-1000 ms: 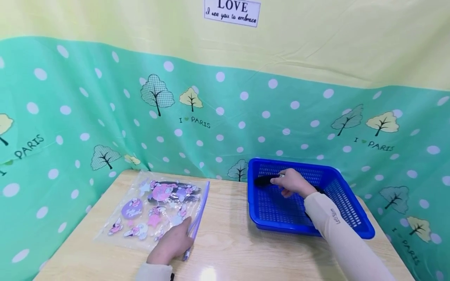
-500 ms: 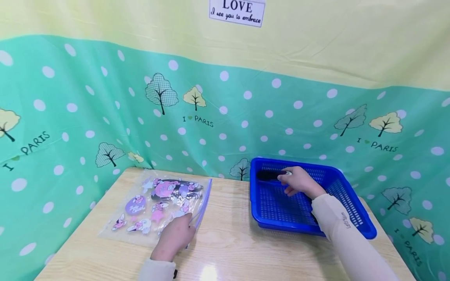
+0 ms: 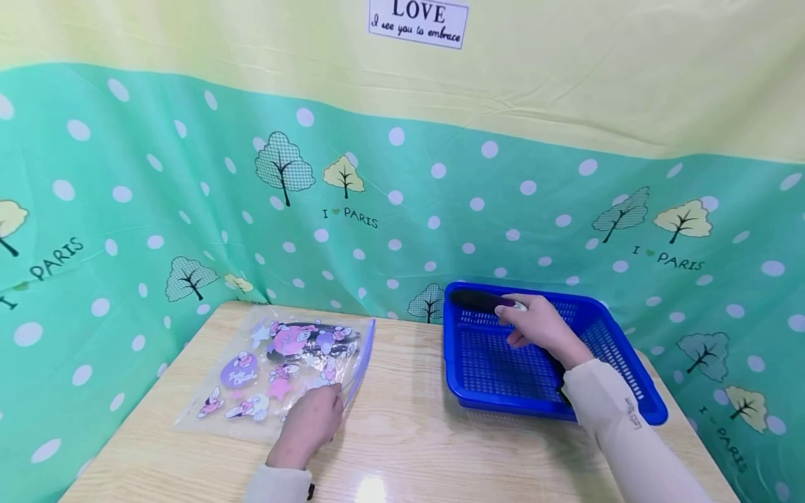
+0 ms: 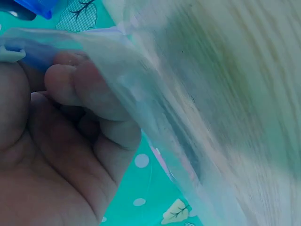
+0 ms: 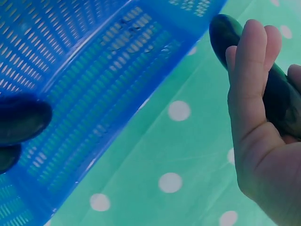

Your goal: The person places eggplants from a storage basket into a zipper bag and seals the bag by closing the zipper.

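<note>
My right hand (image 3: 534,325) grips a long, glossy, dark purple-black eggplant (image 3: 474,300) by its paler end, over the back left of the blue basket (image 3: 462,402). The right wrist view shows the eggplant (image 5: 277,89) between the fingers and thumb, outside the basket wall. On the left, a clear zip bag (image 3: 207,419) with pink and purple cartoon prints lies flat on the table. Dark long shapes (image 3: 342,349) show through its film. My left hand (image 3: 311,423) pinches the bag's opening edge near the purple zip strip (image 3: 365,356); the left wrist view shows curled fingers (image 4: 101,89) at the film.
More dark, smooth, long eggplants (image 5: 23,120) lie in the basket, partly hidden by my right forearm in the head view. Bare wooden tabletop (image 3: 402,412) separates bag and basket. A green polka-dot cloth (image 3: 390,209) hangs behind the table and along both sides.
My right hand has raised the eggplant from inside the basket to about its back rim, shifting slightly right. My left hand stays at the bag's edge with little movement.
</note>
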A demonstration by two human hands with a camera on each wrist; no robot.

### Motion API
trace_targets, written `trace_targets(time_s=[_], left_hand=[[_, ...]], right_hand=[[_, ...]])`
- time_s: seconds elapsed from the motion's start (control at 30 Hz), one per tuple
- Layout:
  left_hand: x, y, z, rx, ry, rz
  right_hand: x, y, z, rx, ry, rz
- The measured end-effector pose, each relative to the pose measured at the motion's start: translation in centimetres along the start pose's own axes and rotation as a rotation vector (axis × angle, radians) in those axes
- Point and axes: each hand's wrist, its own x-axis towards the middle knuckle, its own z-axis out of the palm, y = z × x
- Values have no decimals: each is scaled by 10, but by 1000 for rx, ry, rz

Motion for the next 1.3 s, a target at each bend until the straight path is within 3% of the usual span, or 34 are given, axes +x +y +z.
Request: trace_targets(time_s=[0.3,0.67,1.3], left_hand=[[2,2,-1,-56,29,-42],[4,2,-5,-135,36,-130],[3,3,-7,-170,76,-120]], right_hand=[[-23,-17,22,72,-43,-72],[-45,-30,75,154,-95,-89],[-53,-39,165,117,-166,-169]])
